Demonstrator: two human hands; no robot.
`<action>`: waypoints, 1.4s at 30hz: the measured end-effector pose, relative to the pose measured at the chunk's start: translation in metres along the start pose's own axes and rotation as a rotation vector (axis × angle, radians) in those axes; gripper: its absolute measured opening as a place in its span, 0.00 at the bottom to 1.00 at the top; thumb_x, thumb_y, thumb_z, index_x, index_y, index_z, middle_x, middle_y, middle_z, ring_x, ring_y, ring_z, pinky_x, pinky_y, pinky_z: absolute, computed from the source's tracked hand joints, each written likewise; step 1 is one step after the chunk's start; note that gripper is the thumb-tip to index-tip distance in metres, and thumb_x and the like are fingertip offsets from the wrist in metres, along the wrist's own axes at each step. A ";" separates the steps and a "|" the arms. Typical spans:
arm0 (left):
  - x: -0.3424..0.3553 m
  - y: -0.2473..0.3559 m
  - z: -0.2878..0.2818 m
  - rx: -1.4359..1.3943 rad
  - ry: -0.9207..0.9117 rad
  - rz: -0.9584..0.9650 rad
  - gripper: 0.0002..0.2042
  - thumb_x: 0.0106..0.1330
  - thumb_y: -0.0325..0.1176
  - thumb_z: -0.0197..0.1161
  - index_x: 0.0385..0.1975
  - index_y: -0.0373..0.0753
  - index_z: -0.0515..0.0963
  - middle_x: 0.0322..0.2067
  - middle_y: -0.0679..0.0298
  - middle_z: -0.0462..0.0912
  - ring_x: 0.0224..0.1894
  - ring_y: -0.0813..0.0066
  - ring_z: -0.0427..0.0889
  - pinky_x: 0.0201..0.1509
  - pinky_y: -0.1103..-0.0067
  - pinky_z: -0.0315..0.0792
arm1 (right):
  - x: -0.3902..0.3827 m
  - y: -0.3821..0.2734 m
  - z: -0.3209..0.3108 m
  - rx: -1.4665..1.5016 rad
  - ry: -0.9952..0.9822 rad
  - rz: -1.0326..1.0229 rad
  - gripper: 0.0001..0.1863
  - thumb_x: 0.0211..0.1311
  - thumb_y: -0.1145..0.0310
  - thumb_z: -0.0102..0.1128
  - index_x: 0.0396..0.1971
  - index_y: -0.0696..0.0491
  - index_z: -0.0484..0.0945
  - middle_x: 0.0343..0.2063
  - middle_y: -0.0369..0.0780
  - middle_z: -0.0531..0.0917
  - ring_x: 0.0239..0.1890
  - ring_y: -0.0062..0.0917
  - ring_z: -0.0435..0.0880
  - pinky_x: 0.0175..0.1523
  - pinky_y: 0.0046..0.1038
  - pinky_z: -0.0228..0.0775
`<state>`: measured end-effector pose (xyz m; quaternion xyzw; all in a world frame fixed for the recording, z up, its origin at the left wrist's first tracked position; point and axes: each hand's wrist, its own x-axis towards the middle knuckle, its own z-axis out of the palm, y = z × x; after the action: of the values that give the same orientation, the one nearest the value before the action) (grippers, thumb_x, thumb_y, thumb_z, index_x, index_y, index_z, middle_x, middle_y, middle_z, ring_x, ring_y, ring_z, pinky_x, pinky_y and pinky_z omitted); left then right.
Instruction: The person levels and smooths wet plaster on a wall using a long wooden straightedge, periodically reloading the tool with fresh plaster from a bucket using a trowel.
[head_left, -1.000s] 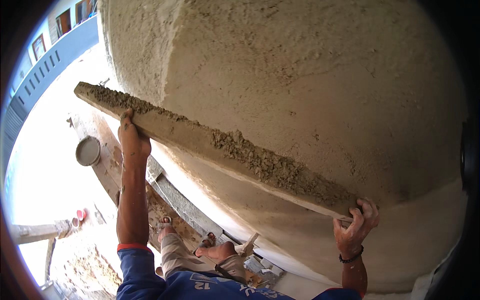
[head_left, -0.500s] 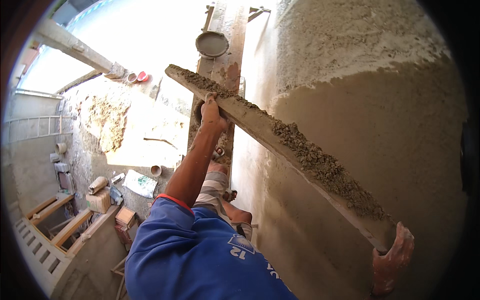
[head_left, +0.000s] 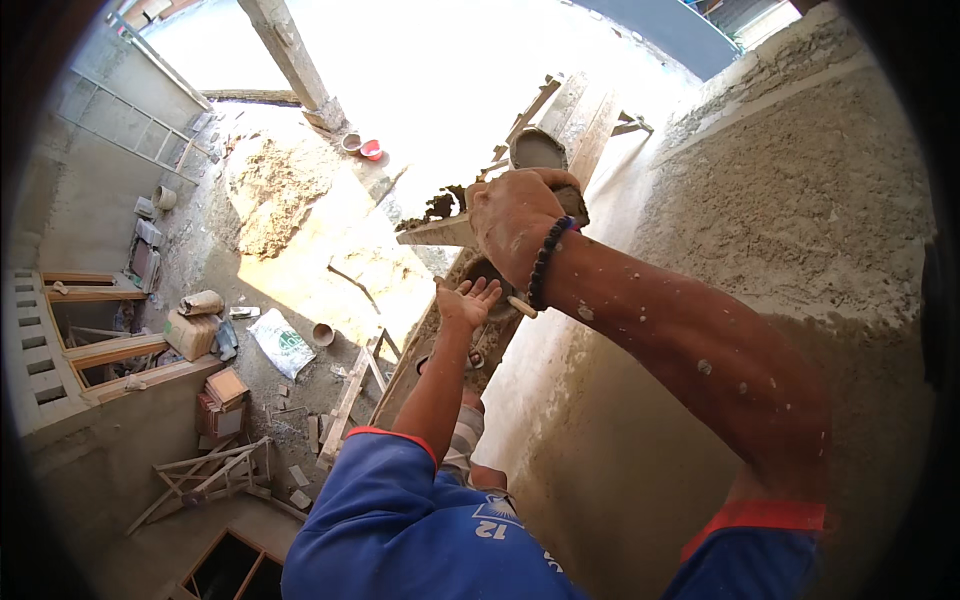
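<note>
My right hand (head_left: pixel 522 225) is closed round a long mortar-coated straightedge (head_left: pixel 437 233), which now shows only as a short length on either side of the fist. Dark clumps of wet mortar (head_left: pixel 440 207) cling along its upper edge. A dark beaded bracelet (head_left: pixel 547 262) circles that wrist. Lower and to the left, my left hand (head_left: pixel 467 303) is open, palm up, fingers spread, with nothing in it. Beside it a pale wooden handle (head_left: pixel 522 307) sticks out from below the right wrist; what it belongs to is hidden. Behind the hands is a round dark container (head_left: pixel 487 272), partly covered.
A mortar-filled tub (head_left: pixel 538 148) stands on the plank scaffold (head_left: pixel 590 125). The plastered wall (head_left: pixel 800 210) rises on the right. Down on the left are a sand heap (head_left: pixel 275 190), a white sack (head_left: pixel 280 343), a wooden trestle (head_left: pixel 215 470) and a concrete post (head_left: pixel 285 50).
My left hand has let go of the straightedge and opened. My right hand has swung from the lower right up to the middle, still gripping it. The view has turned left.
</note>
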<state>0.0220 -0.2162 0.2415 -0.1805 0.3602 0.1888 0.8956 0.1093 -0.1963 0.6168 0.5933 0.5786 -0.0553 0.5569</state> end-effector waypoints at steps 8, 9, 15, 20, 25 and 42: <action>-0.036 -0.005 0.032 0.003 -0.176 0.084 0.40 0.63 0.62 0.45 0.59 0.31 0.47 0.47 0.45 0.65 0.53 0.39 0.66 0.57 0.51 0.65 | 0.032 -0.014 0.015 0.324 0.379 0.066 0.10 0.56 0.70 0.54 0.38 0.54 0.72 0.25 0.38 0.84 0.30 0.25 0.85 0.28 0.31 0.76; -0.033 -0.008 0.039 -0.025 -0.133 0.055 0.39 0.63 0.62 0.46 0.59 0.31 0.50 0.49 0.46 0.66 0.54 0.41 0.66 0.57 0.51 0.64 | 0.017 -0.013 0.018 0.337 0.358 0.063 0.09 0.56 0.70 0.54 0.37 0.54 0.72 0.24 0.39 0.83 0.30 0.26 0.84 0.29 0.31 0.75; -0.016 0.000 0.012 -0.123 -0.156 0.077 0.31 0.64 0.60 0.44 0.57 0.40 0.63 0.60 0.53 0.63 0.60 0.54 0.65 0.63 0.52 0.56 | -0.110 -0.041 0.040 0.258 0.213 0.140 0.19 0.56 0.69 0.53 0.48 0.55 0.68 0.29 0.47 0.79 0.34 0.35 0.79 0.38 0.33 0.70; 0.006 -0.015 -0.025 -0.047 0.063 -0.073 0.23 0.65 0.55 0.47 0.47 0.41 0.71 0.48 0.55 0.75 0.50 0.54 0.74 0.58 0.54 0.63 | -0.252 -0.064 0.079 0.409 -0.028 0.354 0.32 0.39 0.68 0.70 0.48 0.55 0.68 0.41 0.52 0.73 0.46 0.42 0.74 0.53 0.39 0.67; 0.030 -0.065 -0.066 0.364 0.343 -0.105 0.18 0.67 0.46 0.47 0.44 0.37 0.71 0.39 0.53 0.79 0.43 0.52 0.77 0.53 0.52 0.68 | -0.334 -0.114 0.111 0.627 -0.271 0.553 0.36 0.41 0.58 0.69 0.53 0.48 0.63 0.49 0.48 0.69 0.53 0.41 0.69 0.56 0.47 0.62; -0.155 -0.323 -0.033 0.930 -0.248 -0.378 0.20 0.63 0.38 0.60 0.49 0.39 0.62 0.47 0.58 0.70 0.48 0.60 0.74 0.52 0.65 0.73 | -0.461 -0.528 0.186 1.015 -0.412 1.734 0.30 0.39 0.73 0.67 0.47 0.56 0.67 0.49 0.48 0.65 0.56 0.45 0.63 0.57 0.48 0.56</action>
<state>0.0508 -0.5426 0.3901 0.1986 0.2582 -0.1364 0.9356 -0.3273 -0.7726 0.5596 0.9521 -0.2477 0.0271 0.1770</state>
